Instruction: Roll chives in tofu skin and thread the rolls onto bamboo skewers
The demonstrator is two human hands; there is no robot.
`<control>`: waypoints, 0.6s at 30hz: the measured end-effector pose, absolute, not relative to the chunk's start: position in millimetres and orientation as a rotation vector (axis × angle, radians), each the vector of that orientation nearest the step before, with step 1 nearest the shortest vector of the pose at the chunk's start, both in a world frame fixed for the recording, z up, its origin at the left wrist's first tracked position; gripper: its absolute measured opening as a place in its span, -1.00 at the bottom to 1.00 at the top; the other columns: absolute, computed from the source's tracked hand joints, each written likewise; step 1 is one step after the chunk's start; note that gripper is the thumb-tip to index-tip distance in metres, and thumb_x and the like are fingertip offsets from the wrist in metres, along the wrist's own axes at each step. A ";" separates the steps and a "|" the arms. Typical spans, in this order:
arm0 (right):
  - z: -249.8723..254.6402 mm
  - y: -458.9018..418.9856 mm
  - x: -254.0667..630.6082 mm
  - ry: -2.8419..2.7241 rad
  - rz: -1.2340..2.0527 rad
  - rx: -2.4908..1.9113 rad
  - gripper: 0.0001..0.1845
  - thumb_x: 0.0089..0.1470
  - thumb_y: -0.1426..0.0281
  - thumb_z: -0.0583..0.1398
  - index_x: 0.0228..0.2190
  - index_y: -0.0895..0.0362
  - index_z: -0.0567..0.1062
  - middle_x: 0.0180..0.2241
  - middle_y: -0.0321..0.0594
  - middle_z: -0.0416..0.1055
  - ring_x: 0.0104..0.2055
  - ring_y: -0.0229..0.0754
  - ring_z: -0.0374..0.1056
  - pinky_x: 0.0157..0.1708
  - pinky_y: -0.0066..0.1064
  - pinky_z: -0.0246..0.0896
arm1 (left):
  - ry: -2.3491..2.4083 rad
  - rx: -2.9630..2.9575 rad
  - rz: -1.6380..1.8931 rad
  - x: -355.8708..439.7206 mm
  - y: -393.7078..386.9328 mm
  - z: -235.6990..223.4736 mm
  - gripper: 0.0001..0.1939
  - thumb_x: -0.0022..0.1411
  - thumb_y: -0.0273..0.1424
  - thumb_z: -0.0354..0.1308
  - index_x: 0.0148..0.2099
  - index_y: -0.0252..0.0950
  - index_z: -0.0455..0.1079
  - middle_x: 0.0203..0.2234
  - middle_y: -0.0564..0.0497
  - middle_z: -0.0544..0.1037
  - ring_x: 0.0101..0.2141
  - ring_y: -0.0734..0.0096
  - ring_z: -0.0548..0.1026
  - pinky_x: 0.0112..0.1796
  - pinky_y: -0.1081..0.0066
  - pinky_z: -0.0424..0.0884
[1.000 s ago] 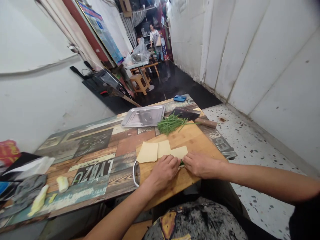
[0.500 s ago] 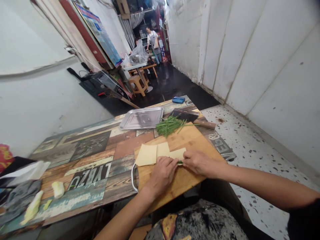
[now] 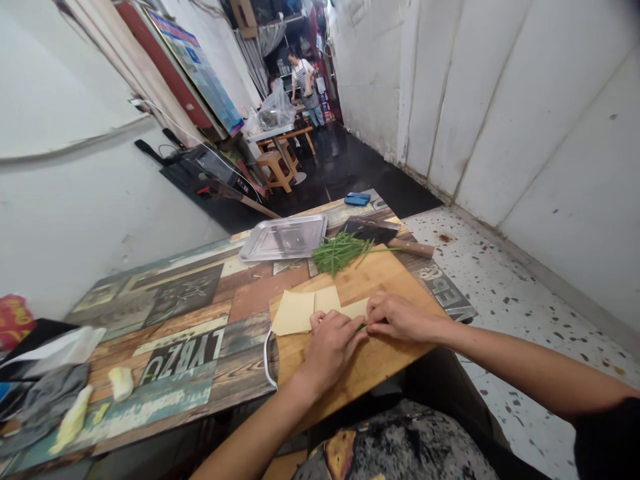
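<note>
On the wooden cutting board (image 3: 403, 283), both hands work at one pale yellow tofu sheet (image 3: 354, 309) with a bit of green stalk showing at its near edge. My left hand (image 3: 331, 347) grips the sheet's left part, fingers closed over it. At the right end, my right hand (image 3: 395, 316) pinches the sheet between thumb and fingers. My fingers hide most of the sheet's near edge. More tofu sheets (image 3: 294, 312) lie flat just left of it. A heap of cut green chives (image 3: 340, 253) rests at the board's far edge.
Beyond the chives lies a cleaver (image 3: 410, 248), with a metal tray (image 3: 285, 237) to its left and a blue box (image 3: 357, 199) behind. Cabbage pieces (image 3: 121, 384) and a grey cloth (image 3: 47, 407) are at the table's left. A person (image 3: 306, 87) stands far back.
My hands have closed in on the sheet's near edge, and less of the sheet shows. The left fingers now reach further right, close to the right hand. The distant person has shifted posture.
</note>
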State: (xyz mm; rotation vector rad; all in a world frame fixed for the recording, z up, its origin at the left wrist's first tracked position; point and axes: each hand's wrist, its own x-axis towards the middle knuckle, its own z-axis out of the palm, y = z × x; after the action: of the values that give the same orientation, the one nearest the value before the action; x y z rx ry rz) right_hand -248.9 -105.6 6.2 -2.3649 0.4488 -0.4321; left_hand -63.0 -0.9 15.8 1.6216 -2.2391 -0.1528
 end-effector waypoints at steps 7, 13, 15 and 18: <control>6.0 -105.1 -252.1 0.457 -0.440 -2.374 -0.80 0.14 0.36 0.22 -0.43 0.20 0.58 -0.39 -0.21 0.39 -0.32 -0.25 0.27 -0.30 -0.44 0.10 | -1.949 1.732 -0.461 -70.2 -2.7 18.3 -0.86 0.26 -0.34 0.18 -0.32 -0.13 0.57 -0.42 0.06 0.54 -0.31 0.38 0.38 -0.23 0.28 0.06; -2.4 -89.6 -250.8 0.605 -0.618 -2.525 -0.77 0.22 0.40 0.11 -0.35 0.21 0.54 -0.39 -0.18 0.35 -0.33 -0.23 0.21 -0.34 -0.41 0.06 | -1.855 1.737 -0.610 -67.6 -9.0 15.4 -0.85 0.23 -0.41 0.18 -0.35 -0.21 0.58 -0.45 0.03 0.56 -0.32 0.35 0.40 -0.25 0.34 0.17; -5.6 -83.8 -251.3 0.607 -0.766 -2.654 -0.77 0.25 0.37 0.08 -0.31 0.20 0.51 -0.37 -0.17 0.35 -0.30 -0.20 0.19 -0.32 -0.38 0.05 | -1.866 1.723 -0.676 -65.3 -13.0 14.8 -0.85 0.22 -0.42 0.18 -0.36 -0.22 0.57 -0.46 0.03 0.56 -0.33 0.36 0.40 -0.24 0.36 0.21; -9.6 -79.5 -252.4 0.458 -0.877 -2.880 -0.75 0.30 0.39 0.02 -0.28 0.19 0.47 -0.34 -0.16 0.35 -0.22 -0.16 0.17 -0.22 -0.32 0.04 | -1.881 1.721 -0.715 -62.8 -17.6 15.0 -0.84 0.21 -0.43 0.18 -0.39 -0.24 0.56 -0.47 0.04 0.57 -0.34 0.37 0.41 -0.24 0.37 0.23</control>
State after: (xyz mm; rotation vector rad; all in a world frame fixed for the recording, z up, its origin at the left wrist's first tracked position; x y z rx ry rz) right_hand -252.4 -79.5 -9.6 -2.8797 0.4576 -0.8771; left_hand -62.8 -17.6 15.0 1.7205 -1.8807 -0.7151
